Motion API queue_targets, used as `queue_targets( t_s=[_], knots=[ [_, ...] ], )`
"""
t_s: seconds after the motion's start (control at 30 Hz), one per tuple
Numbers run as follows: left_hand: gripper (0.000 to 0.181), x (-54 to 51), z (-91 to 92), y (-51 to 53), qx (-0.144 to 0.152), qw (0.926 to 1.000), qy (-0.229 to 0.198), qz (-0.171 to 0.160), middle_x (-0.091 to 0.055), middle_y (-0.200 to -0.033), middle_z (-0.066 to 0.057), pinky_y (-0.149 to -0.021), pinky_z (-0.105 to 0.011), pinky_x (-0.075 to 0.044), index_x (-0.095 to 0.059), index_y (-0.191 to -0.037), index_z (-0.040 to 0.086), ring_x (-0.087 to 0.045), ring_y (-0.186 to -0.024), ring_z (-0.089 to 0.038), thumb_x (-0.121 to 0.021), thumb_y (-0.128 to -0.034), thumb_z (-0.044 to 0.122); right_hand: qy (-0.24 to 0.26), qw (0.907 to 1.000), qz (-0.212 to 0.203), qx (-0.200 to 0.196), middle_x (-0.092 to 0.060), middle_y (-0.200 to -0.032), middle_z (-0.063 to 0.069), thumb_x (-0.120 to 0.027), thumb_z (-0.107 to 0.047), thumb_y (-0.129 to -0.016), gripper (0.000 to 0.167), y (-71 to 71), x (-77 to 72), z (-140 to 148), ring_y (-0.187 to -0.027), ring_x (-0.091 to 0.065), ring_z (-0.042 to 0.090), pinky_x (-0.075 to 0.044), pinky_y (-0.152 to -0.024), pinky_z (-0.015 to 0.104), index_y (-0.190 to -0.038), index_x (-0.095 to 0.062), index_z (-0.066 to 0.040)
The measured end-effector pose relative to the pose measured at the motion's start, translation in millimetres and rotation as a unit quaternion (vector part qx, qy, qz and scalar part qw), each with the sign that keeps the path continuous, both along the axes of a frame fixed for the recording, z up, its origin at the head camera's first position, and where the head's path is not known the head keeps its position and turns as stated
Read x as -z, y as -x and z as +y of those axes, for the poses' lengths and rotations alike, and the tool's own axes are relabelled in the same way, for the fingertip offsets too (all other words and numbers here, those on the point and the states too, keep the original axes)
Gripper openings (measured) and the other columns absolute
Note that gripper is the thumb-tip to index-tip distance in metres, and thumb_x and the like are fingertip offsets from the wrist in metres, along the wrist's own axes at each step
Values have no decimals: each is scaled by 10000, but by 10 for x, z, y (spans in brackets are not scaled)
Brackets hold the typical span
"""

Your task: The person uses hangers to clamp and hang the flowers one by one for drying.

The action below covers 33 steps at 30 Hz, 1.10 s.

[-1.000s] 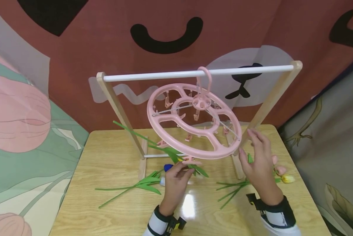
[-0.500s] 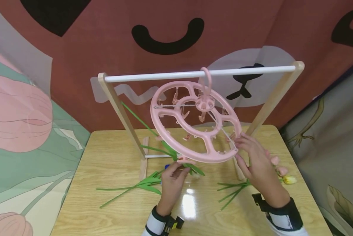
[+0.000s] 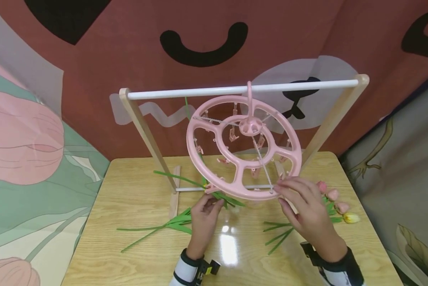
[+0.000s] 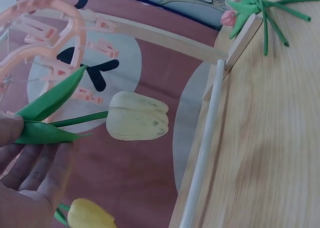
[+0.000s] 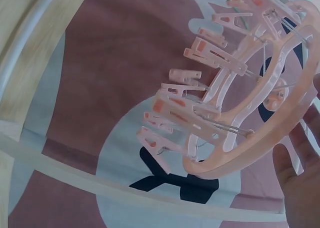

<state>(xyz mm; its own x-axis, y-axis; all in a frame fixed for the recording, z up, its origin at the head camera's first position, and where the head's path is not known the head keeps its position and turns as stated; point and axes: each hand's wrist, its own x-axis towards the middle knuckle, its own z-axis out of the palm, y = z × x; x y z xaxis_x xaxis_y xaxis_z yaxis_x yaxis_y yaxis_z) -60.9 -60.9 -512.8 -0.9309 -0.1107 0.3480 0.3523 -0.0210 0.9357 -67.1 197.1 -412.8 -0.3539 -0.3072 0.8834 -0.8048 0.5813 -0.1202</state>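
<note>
Pinching white tulip by green leaves with left hand; touching pink round clip hanger with loosely spread fingers of right hand.

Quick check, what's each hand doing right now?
Left hand: closed, holding a white tulip.
Right hand: open, touching the pink hanger.

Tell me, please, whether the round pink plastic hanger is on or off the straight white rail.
The hanger is on: its pink hook loops over the rail, and its ring hangs below.
</note>
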Motion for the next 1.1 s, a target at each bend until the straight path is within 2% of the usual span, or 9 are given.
queue_targets(
  t_s=[0.17,0.27,0.37,0.43,0.5,0.63,0.8,0.97,1.1],
  knots=[
    [173,8,-36,22,-156,9998,73,137,-736,-1050,-174,-785,-327,-662,-713,-1121,18,-744,-932,-287,-721,-948,9,178,9996,171,-168,-711,-1035,267,-569,-204,-1075,310,-7,-28,-59,-972,-611,459,-450,-1094,307,-1045,-741,52],
    [182,1,-50,25,-192,9995,145,182,-735,-1068,-167,-793,-314,-658,-710,-1137,29,-743,-928,-304,-714,-955,14,499,9976,404,-273,-701,-1002,275,-569,-159,-1067,291,-19,-34,-112,-909,-615,445,-487,-1037,285,-991,-739,66],
    [175,-5,-59,31,-243,9993,233,181,-734,-1083,-158,-793,-307,-655,-701,-1139,33,-739,-936,-314,-703,-964,20,1110,9887,942,-354,-685,-889,254,-563,-72,-1034,281,-33,-27,-171,-761,-604,384,-529,-836,247,-850,-722,68],
    [171,-9,-62,37,-283,9991,264,161,-735,-1097,-150,-791,-303,-653,-696,-1138,35,-738,-951,-297,-696,-968,16,1457,9811,1209,-400,-658,-791,230,-558,-25,-1005,302,-44,-2,-181,-663,-575,339,-493,-697,225,-751,-696,63],
    [167,-11,-67,39,-340,9988,313,162,-737,-1103,-144,-795,-311,-653,-691,-1132,34,-736,-964,-268,-692,-968,9,1606,9786,1234,-372,-633,-718,209,-534,5,-980,320,-61,52,-153,-603,-554,298,-458,-628,202,-698,-674,61],
    [196,-9,-91,39,-374,9983,410,162,-731,-1121,-144,-814,-328,-650,-676,-1151,33,-724,-980,-239,-696,-959,-3,1400,9876,688,-187,-629,-682,207,-486,1,-963,295,-89,289,14,-604,-575,278,-480,-660,164,-729,-641,94],
    [269,3,-189,5,-332,9983,480,66,-712,-1129,-140,-837,-265,-630,-647,-1191,24,-704,-1010,-267,-722,-935,-17,612,9974,-190,344,-681,-804,187,-448,-93,-999,316,-89,680,314,-731,-623,283,-506,-795,128,-845,-656,87],
    [250,102,-412,-53,-328,9970,681,174,-716,-1081,-178,-787,-263,-630,-654,-1193,-12,-693,-989,-286,-698,-948,-37,-28,9949,-717,713,-717,-958,174,-436,-149,-1017,339,-67,922,519,-847,-652,304,-468,-939,89,-982,-684,80],
    [243,214,-695,-104,-571,9876,1465,-17,-732,-1083,-166,-751,-307,-634,-681,-1188,12,-699,-995,-281,-699,-949,-32,-367,9880,-1221,875,-712,-1072,170,-423,-183,-1019,370,-56,981,594,-940,-648,310,-383,-1038,70,-1084,-681,74]
  ],
)
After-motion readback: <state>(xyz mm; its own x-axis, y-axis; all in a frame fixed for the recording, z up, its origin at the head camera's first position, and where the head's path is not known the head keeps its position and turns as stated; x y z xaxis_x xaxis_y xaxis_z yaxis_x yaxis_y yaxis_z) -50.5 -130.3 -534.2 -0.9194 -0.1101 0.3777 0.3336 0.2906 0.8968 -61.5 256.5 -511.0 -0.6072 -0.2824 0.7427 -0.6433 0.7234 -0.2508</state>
